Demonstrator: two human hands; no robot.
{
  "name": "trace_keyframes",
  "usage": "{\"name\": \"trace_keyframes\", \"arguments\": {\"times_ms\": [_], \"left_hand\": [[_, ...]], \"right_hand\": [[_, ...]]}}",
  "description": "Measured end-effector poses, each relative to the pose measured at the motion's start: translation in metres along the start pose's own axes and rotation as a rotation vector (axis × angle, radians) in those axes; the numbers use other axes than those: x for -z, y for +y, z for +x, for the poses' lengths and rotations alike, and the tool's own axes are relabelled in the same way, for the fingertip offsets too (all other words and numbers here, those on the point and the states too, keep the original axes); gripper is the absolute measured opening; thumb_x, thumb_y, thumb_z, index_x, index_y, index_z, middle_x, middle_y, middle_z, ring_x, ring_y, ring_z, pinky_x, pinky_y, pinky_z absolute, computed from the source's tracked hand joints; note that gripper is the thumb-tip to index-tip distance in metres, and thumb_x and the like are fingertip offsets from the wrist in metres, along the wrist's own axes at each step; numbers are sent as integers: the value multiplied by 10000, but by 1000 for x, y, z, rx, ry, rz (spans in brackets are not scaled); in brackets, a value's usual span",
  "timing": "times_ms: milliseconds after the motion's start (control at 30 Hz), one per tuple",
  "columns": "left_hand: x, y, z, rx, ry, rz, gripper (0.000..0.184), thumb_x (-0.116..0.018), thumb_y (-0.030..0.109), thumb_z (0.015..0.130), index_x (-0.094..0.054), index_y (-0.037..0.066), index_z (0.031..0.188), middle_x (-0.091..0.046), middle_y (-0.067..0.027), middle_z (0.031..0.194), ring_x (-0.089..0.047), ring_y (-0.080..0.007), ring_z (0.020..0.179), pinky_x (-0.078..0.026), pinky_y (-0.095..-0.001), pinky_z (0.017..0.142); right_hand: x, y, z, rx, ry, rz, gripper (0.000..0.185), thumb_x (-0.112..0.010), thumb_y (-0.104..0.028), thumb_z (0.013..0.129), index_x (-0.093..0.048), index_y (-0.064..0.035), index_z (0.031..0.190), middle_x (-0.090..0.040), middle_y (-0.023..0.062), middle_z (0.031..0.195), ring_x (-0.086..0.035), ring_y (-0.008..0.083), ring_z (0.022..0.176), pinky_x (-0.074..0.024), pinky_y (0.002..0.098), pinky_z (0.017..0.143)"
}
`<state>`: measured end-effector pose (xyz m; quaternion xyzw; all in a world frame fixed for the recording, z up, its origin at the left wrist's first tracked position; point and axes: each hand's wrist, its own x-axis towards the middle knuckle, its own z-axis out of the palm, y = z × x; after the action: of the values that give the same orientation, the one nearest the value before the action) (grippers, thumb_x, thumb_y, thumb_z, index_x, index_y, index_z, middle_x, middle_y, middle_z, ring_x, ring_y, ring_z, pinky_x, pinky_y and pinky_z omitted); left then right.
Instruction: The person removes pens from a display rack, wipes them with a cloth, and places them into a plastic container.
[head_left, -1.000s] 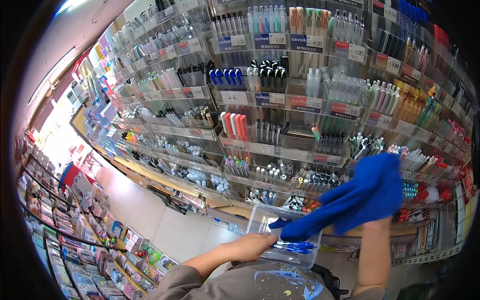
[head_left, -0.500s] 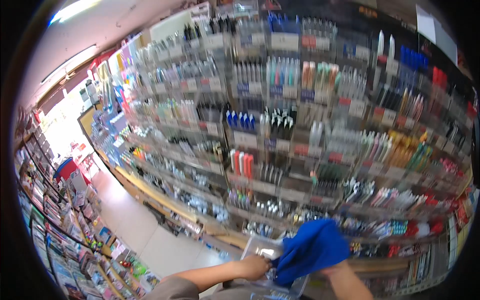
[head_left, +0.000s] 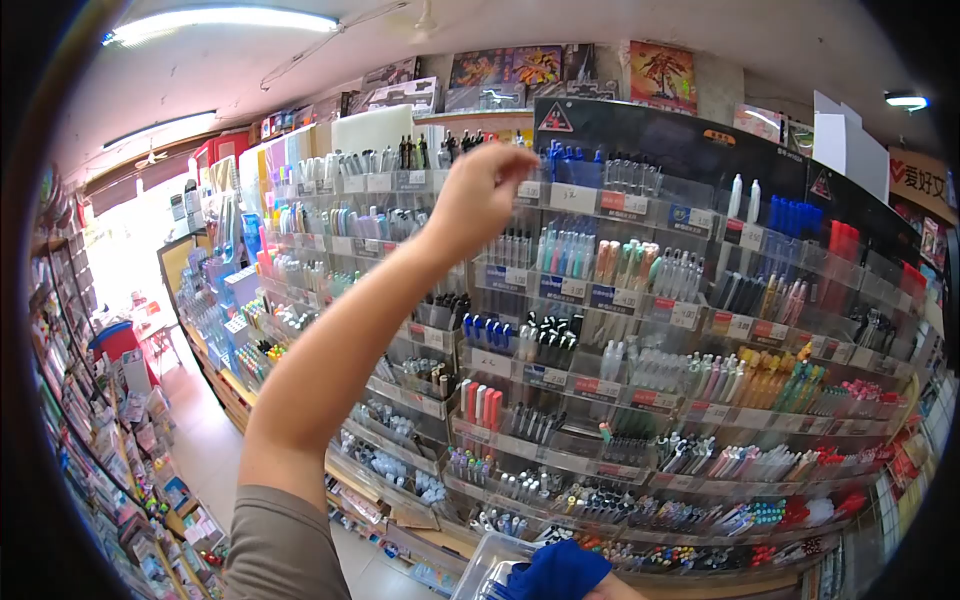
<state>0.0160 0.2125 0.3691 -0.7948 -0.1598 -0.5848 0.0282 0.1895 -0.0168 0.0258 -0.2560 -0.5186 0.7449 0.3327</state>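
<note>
Lifted from the clear box, the left hand curls near blue pens, grip unclear, the right hand's fingers hidden.

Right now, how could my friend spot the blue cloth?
Find the big pen rack, then look down to the view's bottom edge. There, partly hiding a clear box, is the blue cloth: crumpled and solid blue, unlike the see-through box.

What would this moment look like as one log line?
left hand: raised near top-row blue pens, grip unclear | right hand: at blue cloth, mostly cut off | clear box: low in view, partly hidden by cloth
</note>
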Motion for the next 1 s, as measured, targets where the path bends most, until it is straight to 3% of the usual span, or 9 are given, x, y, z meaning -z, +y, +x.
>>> {"name": "trace_keyframes", "arguments": {"times_ms": [100,133,200,367,567,667,767,900,1000], "left_hand": [[-13,-29,55,-46,16,151,162,-546,77,792,-629,1,908,-619,-183,838,-593,-307,801,-460,-343,736],[-18,-34,68,37,-78,247,188,-551,84,813,-617,4,970,-644,-133,838,-606,-198,731,-465,-284,677],[-32,-38,83,57,-112,276,210,-583,143,792,-628,5,945,-645,-143,807,-614,-237,726,-469,-315,680],[-49,-37,104,164,-451,457,200,-628,160,716,-660,17,851,-647,-149,830,-616,-274,803,-470,-327,753],[-43,-37,112,149,-448,397,163,-691,128,665,-666,6,770,-646,-144,799,-615,-244,780,-471,-321,722],[-40,-38,109,106,-426,393,182,-682,138,690,-663,12,820,-645,-134,788,-611,-218,731,-473,-316,700],[-35,-40,113,162,-604,415,181,-669,138,703,-660,15,836,-642,-126,768,-607,-208,722,-471,-314,687],[-37,-35,115,109,-646,499,166,-659,133,709,-661,29,839,-643,-121,774,-606,-208,722,-468,-309,680],[-40,-46,115,36,-474,437,152,-665,129,710,-657,18,813,-643,-125,764,-610,-212,721,-466,-312,671]], "right_hand": [[-1,12,0,-79,107,193,61,-590,-5,707,-640,27,719,-628,120,687,-577,167,574,-472,272,525],[-2,10,-1,-85,115,267,71,-583,-13,712,-639,30,718,-629,125,690,-578,171,573,-471,274,523],[-5,8,-3,-114,155,332,109,-560,-36,721,-635,43,717,-628,145,700,-583,184,573,-470,277,518],[-1,10,-4,-24,75,315,92,-557,-24,701,-620,30,661,-601,135,642,-550,182,548,-453,291,518],[15,33,1,37,-123,476,154,-532,-88,751,-612,13,667,-593,139,684,-552,208,625,-454,330,630],[-13,6,-5,-265,363,844,185,-503,-132,811,-612,7,757,-604,135,771,-573,223,704,-467,347,709],[16,48,-1,-74,9,671,214,-476,-168,849,-604,2,825,-607,136,837,-581,234,773,-467,364,769],[14,50,1,-120,186,625,195,-492,-145,824,-609,-2,761,-604,130,774,-571,226,692,-465,359,706],[4,23,-3,24,-28,547,157,-538,-107,748,-605,-7,646,-577,134,646,-531,219,589,-442,344,596]]}}
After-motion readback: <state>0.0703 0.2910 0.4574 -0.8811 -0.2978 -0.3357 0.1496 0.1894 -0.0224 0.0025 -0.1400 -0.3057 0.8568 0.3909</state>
